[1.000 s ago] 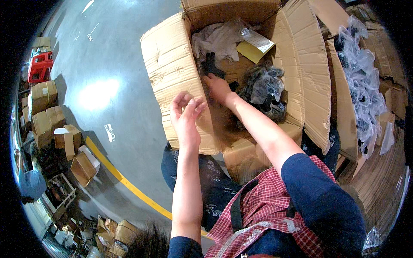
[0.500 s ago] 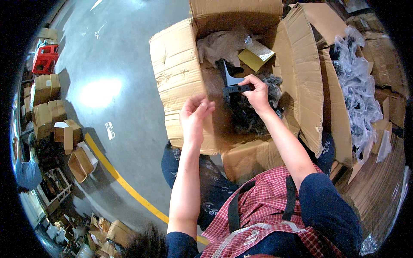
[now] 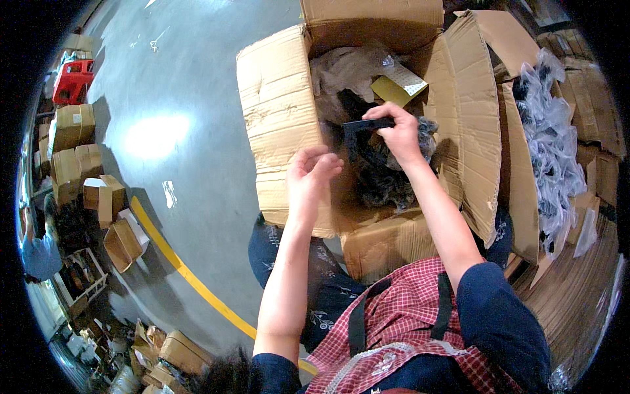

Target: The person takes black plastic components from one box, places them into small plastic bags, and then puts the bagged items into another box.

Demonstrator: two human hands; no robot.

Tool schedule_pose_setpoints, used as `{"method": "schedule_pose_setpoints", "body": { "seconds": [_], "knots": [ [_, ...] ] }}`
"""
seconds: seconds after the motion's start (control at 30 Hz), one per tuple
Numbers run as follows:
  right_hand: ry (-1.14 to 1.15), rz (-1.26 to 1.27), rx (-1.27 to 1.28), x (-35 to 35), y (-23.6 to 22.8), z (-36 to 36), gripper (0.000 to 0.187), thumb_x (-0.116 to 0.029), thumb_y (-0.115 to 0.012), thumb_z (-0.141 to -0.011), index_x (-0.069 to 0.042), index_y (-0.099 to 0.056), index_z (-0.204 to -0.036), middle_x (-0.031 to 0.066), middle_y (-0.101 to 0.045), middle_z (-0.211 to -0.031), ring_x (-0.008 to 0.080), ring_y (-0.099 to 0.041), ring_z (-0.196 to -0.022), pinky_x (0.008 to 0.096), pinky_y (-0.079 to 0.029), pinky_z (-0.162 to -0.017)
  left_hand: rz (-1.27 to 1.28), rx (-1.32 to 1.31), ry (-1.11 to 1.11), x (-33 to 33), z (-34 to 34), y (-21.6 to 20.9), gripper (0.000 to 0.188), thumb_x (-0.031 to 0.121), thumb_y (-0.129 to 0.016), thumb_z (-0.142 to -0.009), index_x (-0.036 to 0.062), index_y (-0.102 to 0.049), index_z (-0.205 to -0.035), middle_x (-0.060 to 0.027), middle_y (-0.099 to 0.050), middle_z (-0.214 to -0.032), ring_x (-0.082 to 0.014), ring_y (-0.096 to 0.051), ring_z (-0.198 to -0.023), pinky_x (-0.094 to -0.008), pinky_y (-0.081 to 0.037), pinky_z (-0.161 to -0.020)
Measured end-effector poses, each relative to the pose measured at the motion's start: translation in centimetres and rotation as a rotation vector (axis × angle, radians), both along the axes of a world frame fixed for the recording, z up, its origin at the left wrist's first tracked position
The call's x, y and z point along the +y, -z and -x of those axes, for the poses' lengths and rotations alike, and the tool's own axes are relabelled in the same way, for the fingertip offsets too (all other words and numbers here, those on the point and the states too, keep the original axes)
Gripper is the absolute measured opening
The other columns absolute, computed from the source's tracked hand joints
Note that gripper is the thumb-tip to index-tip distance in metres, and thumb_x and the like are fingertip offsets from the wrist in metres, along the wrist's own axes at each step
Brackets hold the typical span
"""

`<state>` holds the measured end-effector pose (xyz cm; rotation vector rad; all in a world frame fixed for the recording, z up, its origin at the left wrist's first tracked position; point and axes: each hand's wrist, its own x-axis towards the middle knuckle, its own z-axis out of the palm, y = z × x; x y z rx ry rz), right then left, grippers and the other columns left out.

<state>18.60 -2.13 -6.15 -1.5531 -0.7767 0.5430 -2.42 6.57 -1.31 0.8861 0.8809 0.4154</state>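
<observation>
My right hand (image 3: 400, 133) is closed on one arm of a black L-shaped bracket (image 3: 355, 126), held over an open cardboard box (image 3: 279, 125). The bracket's other arm points down toward me. My left hand (image 3: 310, 178) hovers at the box's left flap with its fingers loosely curled and apart, and I see nothing in it. Inside the box, dark pieces in crumpled clear plastic (image 3: 388, 189) lie below the right hand. Behind them are a brownish plastic sheet (image 3: 351, 69) and a yellow-and-white card (image 3: 399, 87).
To the right stands another carton heaped with clear plastic bags (image 3: 550, 154). Stacked flat cardboard (image 3: 574, 276) lies at the lower right. Along the left are small cartons (image 3: 73, 167), a red stool (image 3: 73, 82) and a person in blue (image 3: 41, 256). A yellow line (image 3: 187, 272) crosses the grey floor.
The bracket has turned in my right hand, from showing a face with holes to a thin L outline. The view has shifted slightly; my left hand stays near the flap.
</observation>
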Motion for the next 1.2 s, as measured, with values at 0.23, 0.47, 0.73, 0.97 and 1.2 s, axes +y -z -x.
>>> {"method": "schedule_pose_setpoints", "body": {
  "seconds": [0.23,0.47,0.73,0.97,1.2],
  "knots": [
    [0.152,-0.178,0.346,-5.3,-9.4,4.4,0.039,0.016,-0.042,-0.058,-0.003,-0.055,-0.089,0.0179,-0.069,-0.103,0.0249,-0.065,-0.1,0.0379,-0.049,-0.098,0.656,-0.151,0.31,-3.5,-1.9,-2.5,0.079,0.074,-0.036,-0.096,0.0054,-0.059,-0.127,-0.0105,-0.068,-0.113,-0.0211,-0.067,-0.1,-0.0369,-0.055,-0.092],
    [-0.18,-0.019,-0.141,-9.9,-13.0,5.2,0.047,0.02,-0.046,-0.065,-0.005,-0.063,-0.101,0.0153,-0.069,-0.118,0.0281,-0.065,-0.113,0.0374,-0.049,-0.1,0.774,-0.522,0.36,-6.1,-1.2,-1.0,0.072,0.071,-0.047,-0.094,0.0069,-0.061,-0.124,-0.0103,-0.069,-0.096,-0.0193,-0.067,-0.077,-0.0304,-0.055,-0.067],
    [-0.202,0.391,0.088,-15.0,-11.7,6.7,0.072,-0.004,-0.079,-0.067,-0.006,-0.05,-0.133,0.0169,-0.05,-0.142,0.028,-0.05,-0.131,0.0431,-0.039,-0.111,0.153,-0.329,0.479,-6.8,-1.7,-2.3,0.047,0.021,-0.074,-0.091,0.0022,-0.058,-0.131,-0.0039,-0.066,-0.12,-0.0148,-0.061,-0.107,-0.033,-0.048,-0.097],
    [-0.164,0.495,-0.305,-15.9,-8.8,6.3,0.083,-0.007,-0.081,-0.067,-0.002,-0.044,-0.142,0.0162,-0.054,-0.137,0.0317,-0.052,-0.128,0.0385,-0.041,-0.109,-0.073,-0.217,0.664,-6.9,-2.0,-0.6,0.046,0.033,-0.055,-0.104,0.0025,-0.05,-0.138,-0.0019,-0.063,-0.121,-0.0123,-0.056,-0.108,-0.0313,-0.046,-0.099],
    [-0.224,0.534,-0.001,-16.4,-9.7,5.0,0.084,-0.001,-0.076,-0.067,-0.001,-0.041,-0.143,0.0147,-0.057,-0.135,0.0245,-0.055,-0.125,0.0362,-0.043,-0.107,-0.376,-0.05,0.714,-6.8,-1.7,-2.5,0.038,0.027,-0.073,-0.09,-0.0017,-0.056,-0.071,-0.0036,-0.052,-0.058,-0.0098,-0.044,-0.058,-0.0362,-0.04,-0.051]
  ]
}}
